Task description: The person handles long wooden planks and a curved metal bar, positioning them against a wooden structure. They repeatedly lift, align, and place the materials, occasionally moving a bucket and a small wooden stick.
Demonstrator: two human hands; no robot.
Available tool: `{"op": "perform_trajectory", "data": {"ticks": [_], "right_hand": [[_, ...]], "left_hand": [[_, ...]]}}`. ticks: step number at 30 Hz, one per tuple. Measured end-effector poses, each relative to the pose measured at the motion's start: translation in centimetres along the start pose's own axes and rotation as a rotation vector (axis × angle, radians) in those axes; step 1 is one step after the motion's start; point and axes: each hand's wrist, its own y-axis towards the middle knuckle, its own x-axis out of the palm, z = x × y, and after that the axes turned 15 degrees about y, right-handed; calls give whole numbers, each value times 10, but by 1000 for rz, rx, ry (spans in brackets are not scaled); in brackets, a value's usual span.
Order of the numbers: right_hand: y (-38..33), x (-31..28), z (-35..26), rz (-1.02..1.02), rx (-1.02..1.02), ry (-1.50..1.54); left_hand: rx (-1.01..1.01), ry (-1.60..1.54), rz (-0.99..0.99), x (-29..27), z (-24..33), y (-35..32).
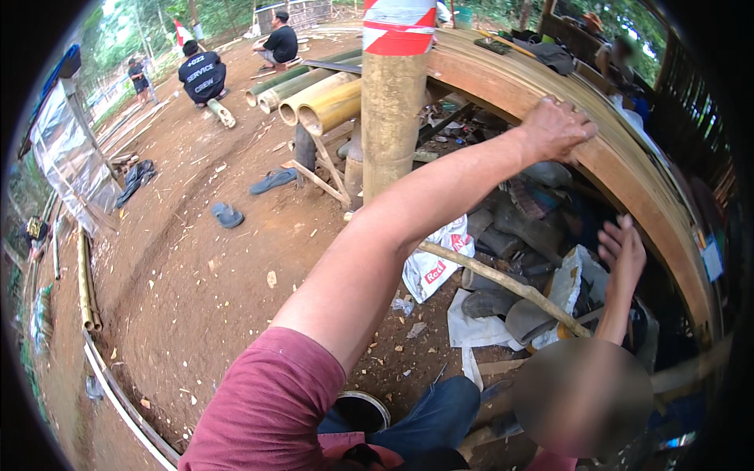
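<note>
My left arm reaches up and across to the wooden platform, whose thick edge board curves along the right side. My left hand is closed over that edge, its fingers bent onto the slatted top. Lower down, my right hand is raised just below the same board with its fingers apart and nothing visible in them. A thick upright bamboo post, wrapped in red and white at its top, stands left of my left hand. Beneath my arm a thin wooden pole slants over the clutter under the platform.
Cut bamboo poles lie stacked behind the post. Old boots, a white sack and rags crowd the space below the platform. Blue sandals lie on the dirt. A seated person in black is farther off, with others beyond.
</note>
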Motion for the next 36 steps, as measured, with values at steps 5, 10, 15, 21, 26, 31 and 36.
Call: {"op": "perform_trajectory", "data": {"ticks": [5,10,15,21,26,31,36], "right_hand": [[-15,24,-48,41,-1333,-1135],[62,-18,-39,-21,-1191,-1462],[57,-9,-34,-35,-1191,-1396],[50,-1,-40,-41,-1118,-1427],[53,-15,-45,-20,-1149,-1370],[44,7,-43,-8,-1103,-1335],[42,2,-41,22,-1146,-1325]], "left_hand": [[-9,-7,7,13,1,-7],[-19,-17,61,15,9,9],[-26,-59,68,8,5,2],[-4,-13,130,1,-16,-21],[-302,42,191,-22,-107,-88],[-284,331,-25,-19,-172,-126],[-246,425,-93,-14,-168,-126]]}}
